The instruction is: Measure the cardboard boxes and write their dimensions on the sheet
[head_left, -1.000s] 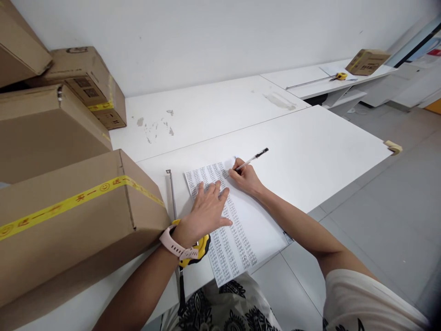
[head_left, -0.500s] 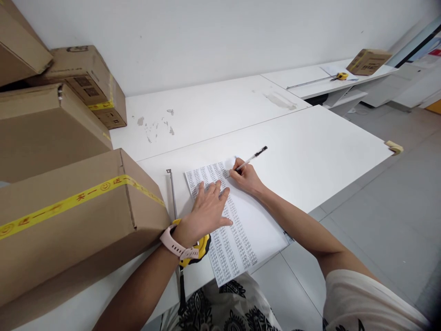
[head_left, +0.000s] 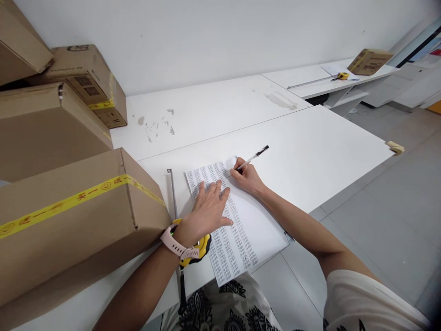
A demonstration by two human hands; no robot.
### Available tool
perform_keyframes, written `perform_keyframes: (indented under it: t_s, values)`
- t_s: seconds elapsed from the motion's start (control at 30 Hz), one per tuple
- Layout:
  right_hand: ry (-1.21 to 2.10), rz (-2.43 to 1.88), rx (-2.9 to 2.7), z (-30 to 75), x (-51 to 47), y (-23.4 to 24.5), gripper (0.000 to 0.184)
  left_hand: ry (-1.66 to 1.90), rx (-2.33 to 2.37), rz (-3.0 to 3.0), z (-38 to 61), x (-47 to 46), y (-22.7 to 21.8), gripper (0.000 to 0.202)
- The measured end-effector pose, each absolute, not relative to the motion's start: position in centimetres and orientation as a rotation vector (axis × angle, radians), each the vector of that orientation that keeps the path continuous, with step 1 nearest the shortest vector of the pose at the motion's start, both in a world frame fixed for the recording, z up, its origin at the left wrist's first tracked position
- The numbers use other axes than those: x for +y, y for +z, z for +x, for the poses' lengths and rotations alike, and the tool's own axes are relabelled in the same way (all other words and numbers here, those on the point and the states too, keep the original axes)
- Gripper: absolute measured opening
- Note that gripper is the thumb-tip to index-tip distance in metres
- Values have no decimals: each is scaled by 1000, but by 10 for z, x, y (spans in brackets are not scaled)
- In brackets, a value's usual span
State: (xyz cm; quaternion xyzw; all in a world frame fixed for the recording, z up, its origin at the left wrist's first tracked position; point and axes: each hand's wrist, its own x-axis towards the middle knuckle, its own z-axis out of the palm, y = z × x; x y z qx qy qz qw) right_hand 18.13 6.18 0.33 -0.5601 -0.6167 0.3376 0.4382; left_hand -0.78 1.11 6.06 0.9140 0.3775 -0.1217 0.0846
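A white sheet of paper (head_left: pixel 257 225) lies at a slant on the white table, with columns of small handwriting over its left part. My left hand (head_left: pixel 210 209) rests flat on the written columns, fingers spread. Near the sheet's top edge, my right hand (head_left: pixel 247 175) grips a pen (head_left: pixel 253 157) with a clear barrel and black cap end; its tip is hidden by my fingers. Under my left wrist sits a yellow and black tape measure (head_left: pixel 203 250), partly covered. Its metal blade (head_left: pixel 173 193) stretches away along the table.
Cardboard boxes (head_left: pixel 148 197) are stacked on the left, close to my left forearm. Beyond the table (head_left: pixel 303 147), another tape measure (head_left: pixel 342 76) and a small box (head_left: pixel 370 62) sit on a further desk. A tape roll (head_left: pixel 395 148) is at the table's right corner.
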Motion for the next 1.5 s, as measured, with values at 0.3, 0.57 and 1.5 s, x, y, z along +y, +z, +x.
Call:
perform_keyframes:
  t_s: [0.3, 0.57, 1.5]
  values:
    - [825, -1422, -1553, 181, 62, 2, 19, -352, 1123, 2714, -8, 11, 59, 88]
    - [831, -1411, -1538, 181, 60, 5, 19, -334, 1124, 2742, -9, 11, 58, 87]
    - [133, -1395, -2042, 195, 74, -17, 47, 386, 1692, 2434, -72, -87, 106, 49]
